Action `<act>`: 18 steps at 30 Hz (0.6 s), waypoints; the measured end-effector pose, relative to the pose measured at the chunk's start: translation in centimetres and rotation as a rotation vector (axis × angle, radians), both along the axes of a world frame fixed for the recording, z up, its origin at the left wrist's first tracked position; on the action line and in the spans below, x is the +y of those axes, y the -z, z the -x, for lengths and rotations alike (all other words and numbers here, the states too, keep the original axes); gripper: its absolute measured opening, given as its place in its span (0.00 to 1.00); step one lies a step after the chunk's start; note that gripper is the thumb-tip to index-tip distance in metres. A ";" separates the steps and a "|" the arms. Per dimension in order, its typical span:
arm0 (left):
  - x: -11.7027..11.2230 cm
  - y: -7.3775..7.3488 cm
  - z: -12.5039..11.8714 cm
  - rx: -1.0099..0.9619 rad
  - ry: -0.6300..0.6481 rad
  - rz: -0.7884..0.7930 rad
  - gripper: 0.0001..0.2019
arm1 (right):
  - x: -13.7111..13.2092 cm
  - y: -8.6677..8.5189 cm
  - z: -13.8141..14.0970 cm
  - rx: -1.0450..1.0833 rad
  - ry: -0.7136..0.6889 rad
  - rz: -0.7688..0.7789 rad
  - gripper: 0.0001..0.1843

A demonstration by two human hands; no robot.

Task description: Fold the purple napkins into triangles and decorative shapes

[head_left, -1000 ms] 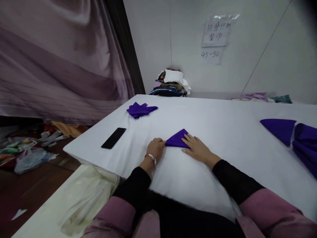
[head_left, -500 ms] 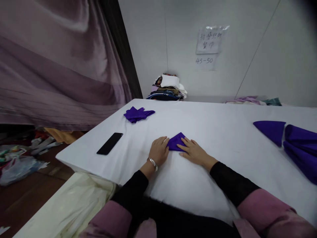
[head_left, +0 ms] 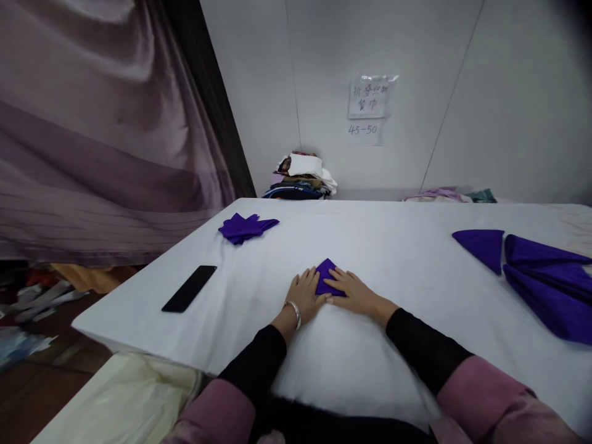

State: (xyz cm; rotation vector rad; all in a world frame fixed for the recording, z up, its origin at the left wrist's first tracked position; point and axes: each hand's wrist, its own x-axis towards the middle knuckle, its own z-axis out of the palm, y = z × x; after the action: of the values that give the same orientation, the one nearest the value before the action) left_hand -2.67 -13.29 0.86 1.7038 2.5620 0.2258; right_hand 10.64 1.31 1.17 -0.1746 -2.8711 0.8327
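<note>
A small purple napkin (head_left: pixel 326 275), folded to a point, lies on the white tablecloth (head_left: pixel 398 259) in front of me. My left hand (head_left: pixel 305 295) lies flat over its left side, fingers stretched out. From the right, my right hand (head_left: pixel 351 291) presses down on the napkin with its fingers extended. Both hands cover much of the cloth, so only its upper tip shows between them.
A finished folded purple napkin (head_left: pixel 245 227) sits at the far left of the table. A black phone (head_left: pixel 189 296) lies near the left edge. Several purple cloths (head_left: pixel 536 271) are piled at the right. Folded clothes (head_left: pixel 300 176) are stacked by the wall.
Both hands have slid inward towards each other. The napkin has gone from a wide triangle to a narrower folded shape. The view has tilted down slightly.
</note>
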 end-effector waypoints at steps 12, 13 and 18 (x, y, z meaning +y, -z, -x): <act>2.4 -2.7 1.3 -0.105 -0.139 -0.198 0.19 | 3.8 -0.7 4.6 0.123 0.282 0.374 0.21; 3.1 -2.8 1.6 -0.106 -0.148 -0.200 0.19 | 3.7 -0.5 4.8 0.128 0.286 0.375 0.21; 5.7 -1.7 2.5 -0.140 -0.167 -0.213 0.16 | 3.4 0.6 4.5 0.165 0.307 0.415 0.23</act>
State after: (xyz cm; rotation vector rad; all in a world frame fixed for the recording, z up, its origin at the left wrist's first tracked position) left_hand -5.18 -7.61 2.55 1.4709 2.6553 0.6235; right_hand 6.18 4.72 0.60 -0.5472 -2.4025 1.2913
